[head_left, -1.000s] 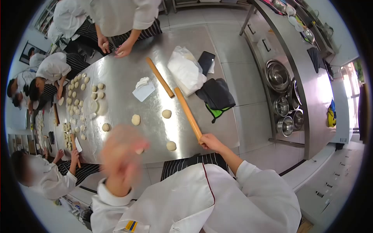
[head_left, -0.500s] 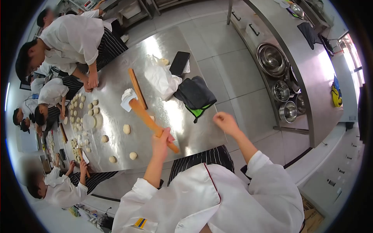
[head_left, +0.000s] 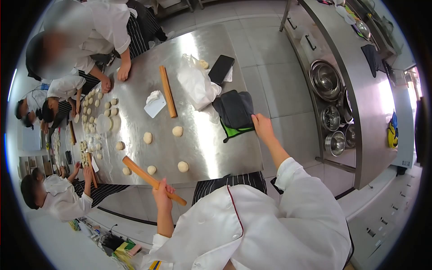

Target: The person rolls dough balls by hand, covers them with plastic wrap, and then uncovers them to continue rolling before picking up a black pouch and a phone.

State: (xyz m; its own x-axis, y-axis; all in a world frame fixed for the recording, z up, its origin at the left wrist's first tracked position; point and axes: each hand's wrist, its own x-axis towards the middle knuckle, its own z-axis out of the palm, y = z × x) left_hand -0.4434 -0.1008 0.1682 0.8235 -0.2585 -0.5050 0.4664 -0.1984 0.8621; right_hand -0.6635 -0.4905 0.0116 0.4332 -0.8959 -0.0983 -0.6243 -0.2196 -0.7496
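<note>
Steel worktable (head_left: 198,40) in a busy kitchen, with dough portioned at the near end but not rolled.
Co-workers in white jackets crowd the far-left side beside rows of small dough pieces. At the right edge lies a dark cloth (head_left: 234,108); the right hand (head_left: 262,126) touches its near corner, though whether it grips cannot be told. The left hand (head_left: 163,191) is closed around a rolling pin (head_left: 144,175), held slantwise over the near edge. A second pin (head_left: 167,91) lies unused farther off. Four dough balls (head_left: 182,166) sit round between them, so flattening seems all ahead.
</note>
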